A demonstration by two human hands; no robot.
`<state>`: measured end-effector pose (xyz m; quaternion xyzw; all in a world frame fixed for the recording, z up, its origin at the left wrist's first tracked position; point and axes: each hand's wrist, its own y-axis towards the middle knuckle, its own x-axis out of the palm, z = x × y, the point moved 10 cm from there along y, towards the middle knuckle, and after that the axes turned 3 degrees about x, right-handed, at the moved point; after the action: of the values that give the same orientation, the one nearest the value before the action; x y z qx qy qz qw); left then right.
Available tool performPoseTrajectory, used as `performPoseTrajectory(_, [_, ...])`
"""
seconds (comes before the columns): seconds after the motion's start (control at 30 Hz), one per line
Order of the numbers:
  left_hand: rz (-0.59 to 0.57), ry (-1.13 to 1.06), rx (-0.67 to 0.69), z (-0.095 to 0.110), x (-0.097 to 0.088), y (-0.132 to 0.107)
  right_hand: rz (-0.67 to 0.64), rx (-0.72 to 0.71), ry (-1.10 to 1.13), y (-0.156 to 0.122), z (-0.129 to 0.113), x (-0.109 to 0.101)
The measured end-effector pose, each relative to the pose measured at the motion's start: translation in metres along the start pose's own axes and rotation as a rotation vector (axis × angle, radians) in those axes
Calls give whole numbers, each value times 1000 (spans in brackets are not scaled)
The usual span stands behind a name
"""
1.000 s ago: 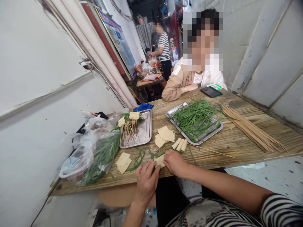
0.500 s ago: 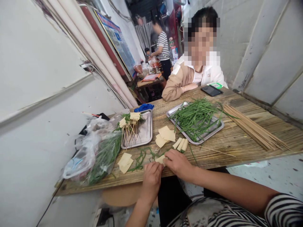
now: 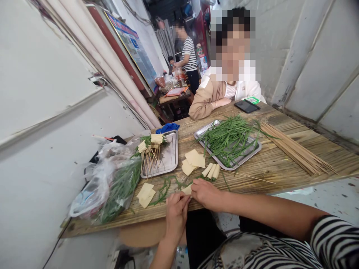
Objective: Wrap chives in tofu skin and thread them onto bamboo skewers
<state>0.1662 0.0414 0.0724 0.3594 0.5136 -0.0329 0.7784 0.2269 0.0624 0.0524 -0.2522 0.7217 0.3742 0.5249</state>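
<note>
Our left hand has its fingers pinched narrow at the near edge of a thin, pale-yellow, square-cut sheet, and our right hand curls its fingers over the sheet's right end; the sheet lies between them at the table's near edge, whatever sits under the fingertips being hidden. To roll it well, we judge, we should keep both thumbs level, tuck the edge tight and press evenly without tearing. Counting outward: three finished pale-yellow rolls just beyond the right hand; two small piles of pale sheets, one near the left hand, one farther off, their layers overlapping too much to count; two rectangular silver metal trays, one bearing skewered pale rolls, the other heaped with long green stalks, uncountable; one lone thin wooden skewer; and one bundle of tan wooden skewers.
</note>
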Motion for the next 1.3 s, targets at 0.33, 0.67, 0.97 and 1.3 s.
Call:
performPoseTrajectory(0.33, [-65, -39, -27, -5, 4, 5, -176, 27, 85, 19, 16, 3])
performPoseTrajectory(0.67, [-222, -175, -197, -19, 12, 9, -153, -42, 27, 17, 2, -5])
performPoseTrajectory(0.97, [-48, 108, -136, -6, 4, -12, -209, -90, 116, 22, 1, -1])
performPoseTrajectory(1.3, [80, 328, 55, 26, -12, -17, -280, -60, 167, 34, 12, 8])
